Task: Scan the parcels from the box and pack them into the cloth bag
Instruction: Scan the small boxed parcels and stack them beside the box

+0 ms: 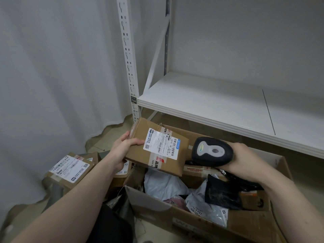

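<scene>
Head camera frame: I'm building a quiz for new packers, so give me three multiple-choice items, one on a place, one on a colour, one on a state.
1. Where is the held parcel?
A. above the open box
B. on the shelf
C. on the floor

2. What colour is the scanner body?
A. white
B. black
C. red

3. What is the left hand doing?
A. hanging idle
B. pressing flat
C. gripping the parcel's edge

Key: 1 A, it hangs over the box's bags. 2 B, dark casing in the right hand. 3 C, thumb on top.
</scene>
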